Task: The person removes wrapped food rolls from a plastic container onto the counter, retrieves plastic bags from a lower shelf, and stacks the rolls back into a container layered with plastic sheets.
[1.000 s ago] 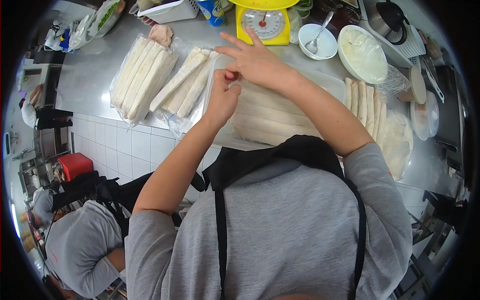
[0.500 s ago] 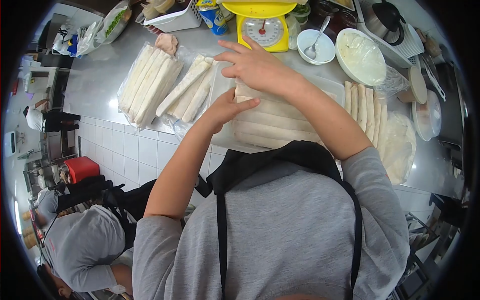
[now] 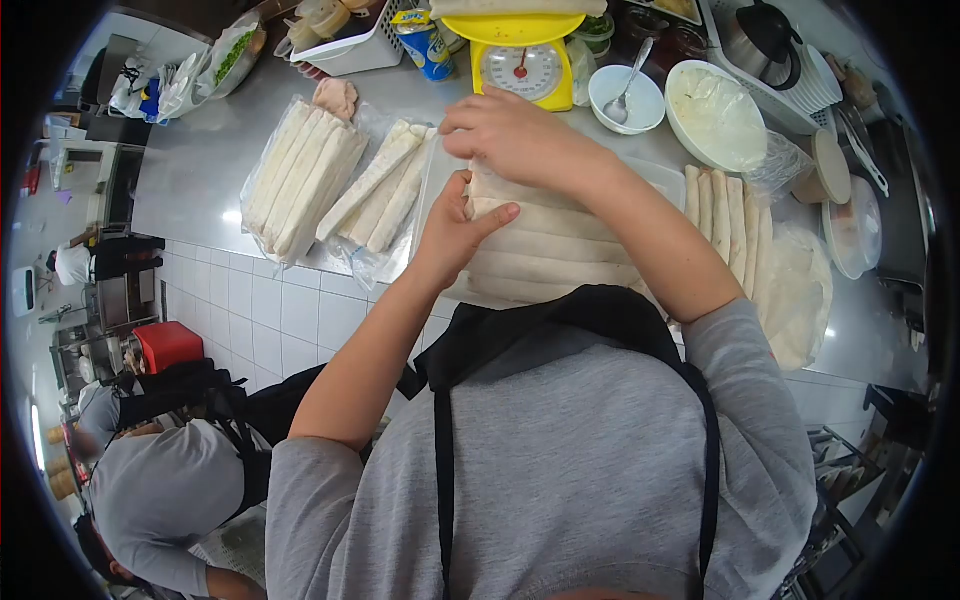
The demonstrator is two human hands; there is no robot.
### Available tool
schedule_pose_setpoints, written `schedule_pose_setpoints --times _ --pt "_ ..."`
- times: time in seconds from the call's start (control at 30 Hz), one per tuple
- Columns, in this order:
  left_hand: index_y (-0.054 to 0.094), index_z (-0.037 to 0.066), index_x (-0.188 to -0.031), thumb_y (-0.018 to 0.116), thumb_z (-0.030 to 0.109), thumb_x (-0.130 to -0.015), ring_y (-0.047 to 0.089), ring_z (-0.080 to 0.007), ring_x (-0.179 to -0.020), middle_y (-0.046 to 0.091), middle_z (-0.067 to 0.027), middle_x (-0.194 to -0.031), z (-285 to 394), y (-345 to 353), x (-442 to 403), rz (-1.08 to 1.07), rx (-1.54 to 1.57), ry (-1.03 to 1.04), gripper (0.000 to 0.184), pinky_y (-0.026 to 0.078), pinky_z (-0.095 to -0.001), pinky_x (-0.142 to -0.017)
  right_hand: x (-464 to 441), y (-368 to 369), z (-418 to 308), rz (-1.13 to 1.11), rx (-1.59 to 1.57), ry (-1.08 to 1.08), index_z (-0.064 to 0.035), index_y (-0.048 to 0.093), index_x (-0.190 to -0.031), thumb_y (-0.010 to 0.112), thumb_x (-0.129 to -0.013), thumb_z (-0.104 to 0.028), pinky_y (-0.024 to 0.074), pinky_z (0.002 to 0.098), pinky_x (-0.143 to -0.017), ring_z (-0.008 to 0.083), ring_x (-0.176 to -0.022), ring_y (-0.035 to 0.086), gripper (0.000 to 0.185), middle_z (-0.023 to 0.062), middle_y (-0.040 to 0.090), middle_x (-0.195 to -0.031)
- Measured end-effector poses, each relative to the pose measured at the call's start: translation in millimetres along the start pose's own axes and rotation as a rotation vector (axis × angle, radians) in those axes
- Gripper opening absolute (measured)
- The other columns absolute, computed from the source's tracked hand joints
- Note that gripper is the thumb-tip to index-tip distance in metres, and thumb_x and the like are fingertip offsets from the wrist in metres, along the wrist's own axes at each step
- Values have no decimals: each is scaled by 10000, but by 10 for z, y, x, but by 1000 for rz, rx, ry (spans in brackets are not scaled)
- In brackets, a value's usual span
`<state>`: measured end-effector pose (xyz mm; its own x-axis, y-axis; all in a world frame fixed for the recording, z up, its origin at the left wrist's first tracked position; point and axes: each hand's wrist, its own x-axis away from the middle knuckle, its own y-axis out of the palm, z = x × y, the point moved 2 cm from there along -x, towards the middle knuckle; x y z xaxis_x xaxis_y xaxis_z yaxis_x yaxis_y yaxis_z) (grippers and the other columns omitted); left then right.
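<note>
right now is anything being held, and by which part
It cannot be told: the left grip has its thumb over the left end of the pale rolls in the container; the right grip hides what its fingertips meet.

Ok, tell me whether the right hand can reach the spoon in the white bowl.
Probably yes: the right hand is near, nothing covers the spoon, and its handle juts past the rim of the bowl beside the scale.

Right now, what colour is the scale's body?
The scale has a yellow body, clearest in the head view.
</note>
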<state>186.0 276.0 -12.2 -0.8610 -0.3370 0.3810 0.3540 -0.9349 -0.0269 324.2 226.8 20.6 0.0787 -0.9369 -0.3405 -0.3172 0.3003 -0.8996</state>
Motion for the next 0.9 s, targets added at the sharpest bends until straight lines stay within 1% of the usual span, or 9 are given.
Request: schedule_pose_setpoints --times 0.07,0.13,0.2,0.37,0.5,0.6,0.77,0.83,0.9 --pt "405 6 -1223 674 130 -818 579 -169 -991 574 -127 -1119 61 66 58 -36 269 90 502 478 -310 -835 50 -238 -27 -28 -103 116 -84 612 -938 548 -786 -108 391 389 -948 239 -1117 504 166 70 577 -1112" --pt "402 9 -1234 664 115 -822 580 -168 -992 581 -124 -1112 112 120 106 -7 277 90 500 478 -309 -837 196 -417 -10 -58 -207 233 -58 591 -972 559 -812 -97 411 341 -913 247 -1090 525 168 88 575 -1133" --pt "400 12 -1246 655 100 -826 580 -168 -994 588 -121 -1106 199 161 169 23 284 93 499 479 -307 -839 436 -599 60 157 -313 254 -45 566 -1080 542 -873 -141 409 329 -916 247 -1069 543 229 94 573 -1141" --pt "489 40 -1172 646 58 -826 599 -137 -913 621 -82 -1032 588 43 411 96 234 195 381 494 -274 -785 1062 -809 163 265 -409 420 -60 559 -1129 531 -901 -178 395 308 -913 188 -1067 536 258 76 572 -1146" --pt "483 47 -1204 644 171 -832 590 -178 -972 586 -106 -1105 863 -537 705 333 191 133 424 502 -305 -807 1450 -862 172 572 -675 494 -38 554 -1122 532 -909 -162 376 289 -930 143 -1074 516 247 58 555 -1184" --pt "439 43 -1250 611 224 -852 577 -244 -1040 546 -141 -1176 767 -1268 835 399 284 186 470 501 -419 -868 1684 -862 103 619 -683 623 -23 555 -1105 522 -917 -148 373 295 -949 158 -1086 513 229 83 546 -1204" --pt "383 11 -1308 563 272 -884 534 -320 -1118 481 -184 -1285 346 -2367 905 360 563 237 529 477 -478 -914 1884 -688 28 571 -698 737 -36 567 -1077 521 -916 -147 369 299 -953 158 -1097 507 201 90 548 -1204" --pt "352 -7 -1332 548 290 -893 508 -336 -1148 444 -190 -1325 73 -2774 875 620 614 287 565 463 -487 -934 1898 -600 13 533 -702 781 -35 567 -1071 510 -920 -141 358 296 -958 160 -1117 495 193 100 538 -1217" --pt "355 -10 -1330 546 289 -893 505 -333 -1153 446 -188 -1324 -158 -2979 805 686 664 301 562 458 -489 -940 1893 -543 0 491 -689 788 -40 573 -1056 530 -914 -142 374 294 -940 157 -1097 507 179 93 555 -1187"
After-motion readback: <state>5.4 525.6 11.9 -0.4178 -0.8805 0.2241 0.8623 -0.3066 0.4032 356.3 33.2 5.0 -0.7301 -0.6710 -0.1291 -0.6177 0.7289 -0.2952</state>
